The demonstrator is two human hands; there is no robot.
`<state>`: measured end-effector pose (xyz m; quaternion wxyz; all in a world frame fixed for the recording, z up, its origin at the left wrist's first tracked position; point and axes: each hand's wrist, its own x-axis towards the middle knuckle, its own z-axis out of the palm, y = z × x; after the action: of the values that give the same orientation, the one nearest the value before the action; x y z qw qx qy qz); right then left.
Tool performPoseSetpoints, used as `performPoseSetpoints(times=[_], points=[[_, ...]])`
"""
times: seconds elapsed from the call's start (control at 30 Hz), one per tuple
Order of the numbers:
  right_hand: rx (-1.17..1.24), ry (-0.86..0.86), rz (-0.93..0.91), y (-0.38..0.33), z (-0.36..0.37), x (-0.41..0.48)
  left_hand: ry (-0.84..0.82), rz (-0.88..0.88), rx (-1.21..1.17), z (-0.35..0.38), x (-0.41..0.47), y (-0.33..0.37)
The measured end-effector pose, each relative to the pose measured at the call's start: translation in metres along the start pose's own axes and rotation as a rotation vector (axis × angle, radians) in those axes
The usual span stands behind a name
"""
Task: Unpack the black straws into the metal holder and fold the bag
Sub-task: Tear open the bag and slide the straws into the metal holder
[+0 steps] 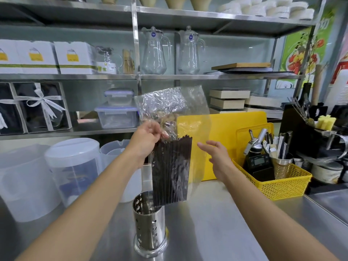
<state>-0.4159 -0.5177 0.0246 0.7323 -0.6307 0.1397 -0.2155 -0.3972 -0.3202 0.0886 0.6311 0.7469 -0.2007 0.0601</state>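
A clear crinkled plastic bag [190,102] hangs upright in the air, and a bundle of black straws [170,172] fills its lower part. My left hand [148,142] pinches the bag at its left edge, just above the straws. My right hand [216,157] is open, fingers spread, right of the bag and apart from the straws. The perforated metal holder [148,227] stands on the steel counter directly under the bag's lower end. I cannot tell if any straws are inside it.
A yellow basket [278,187] with tools and a scale sits to the right, with a yellow cutting board [244,121] behind it. Clear plastic containers [73,168] stand to the left. Shelves behind hold glass pitchers [156,51] and boxes.
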Motion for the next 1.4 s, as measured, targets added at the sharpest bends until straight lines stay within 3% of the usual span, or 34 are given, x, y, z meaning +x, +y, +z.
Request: performPoseSetpoints(times=[0.13, 0.27, 0.47, 0.67, 0.77, 0.87, 0.97, 1.07, 1.17, 1.23, 1.4], points=[[0.077, -0.051, 0.049, 0.0, -0.02, 0.01, -0.059, 0.026, -0.06, -0.013, 0.004, 0.003], [-0.063, -0.192, 0.072, 0.003, -0.034, 0.01, -0.031, 0.004, -0.198, -0.024, 0.01, -0.006], [-0.055, -0.135, -0.144, -0.007, -0.031, 0.01, 0.105, -0.153, -0.264, -0.039, 0.023, -0.034], [-0.133, -0.173, -0.408, -0.036, -0.022, 0.01, 0.067, -0.327, -0.431, -0.065, 0.033, -0.059], [-0.138, -0.161, -0.473, -0.045, -0.013, 0.009, 0.143, -0.387, -0.378, -0.071, 0.039, -0.067], [-0.172, -0.166, -0.504, -0.05, -0.006, 0.009, 0.357, -0.352, -0.341, -0.072, 0.044, -0.064], [-0.195, -0.172, -0.512, -0.055, -0.003, 0.012, 0.634, -0.055, -0.005, -0.068, 0.037, -0.042], [-0.217, -0.197, -0.527, -0.062, 0.002, 0.012, 0.556, 0.435, 0.401, -0.051, 0.021, -0.005], [-0.287, -0.235, -0.539, -0.063, 0.01, 0.012, 0.378, 0.789, 0.746, -0.026, 0.014, 0.029], [-0.353, -0.263, -0.536, -0.061, 0.016, 0.01, 0.29, 0.876, 0.938, -0.004, 0.016, 0.043], [-0.536, -0.359, -0.578, -0.057, 0.025, 0.002, -0.032, 0.788, 1.319, 0.037, 0.029, 0.043]])
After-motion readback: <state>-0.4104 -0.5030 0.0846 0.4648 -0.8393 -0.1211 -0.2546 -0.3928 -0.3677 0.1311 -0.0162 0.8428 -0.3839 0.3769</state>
